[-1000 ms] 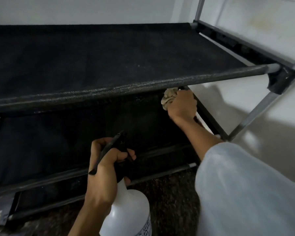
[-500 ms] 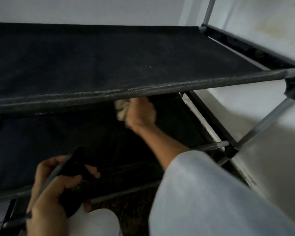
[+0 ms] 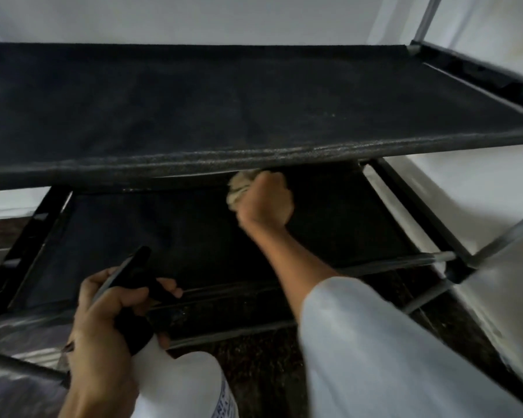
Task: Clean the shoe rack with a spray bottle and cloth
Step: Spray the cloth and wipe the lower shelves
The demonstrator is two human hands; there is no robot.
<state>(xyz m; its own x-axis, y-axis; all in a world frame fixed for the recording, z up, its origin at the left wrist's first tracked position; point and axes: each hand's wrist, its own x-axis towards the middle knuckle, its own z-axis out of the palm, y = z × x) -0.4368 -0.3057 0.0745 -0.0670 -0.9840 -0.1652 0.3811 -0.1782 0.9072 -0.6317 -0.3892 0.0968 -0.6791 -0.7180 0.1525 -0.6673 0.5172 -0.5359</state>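
Note:
The shoe rack [image 3: 254, 158] has black fabric shelves on a grey metal frame. My right hand [image 3: 264, 202] reaches under the upper shelf's front bar and is closed on a bunched beige cloth [image 3: 239, 188], pressed on the lower shelf [image 3: 163, 230]. My left hand [image 3: 109, 321] at the lower left grips the black trigger head of a white spray bottle [image 3: 187, 384], held in front of the rack's lower bars. The far part of the lower shelf is hidden by the upper one.
White walls stand behind and to the right of the rack. A grey upright pole [image 3: 426, 19] rises at the back right corner. Dark speckled floor [image 3: 263, 366] shows below the bottom bars. A pale plastic sheet [image 3: 15, 336] lies at the lower left.
My right hand with the cloth swept left along the lower shelf, then came back toward the middle right. My left hand and the bottle dipped low left, then rose again.

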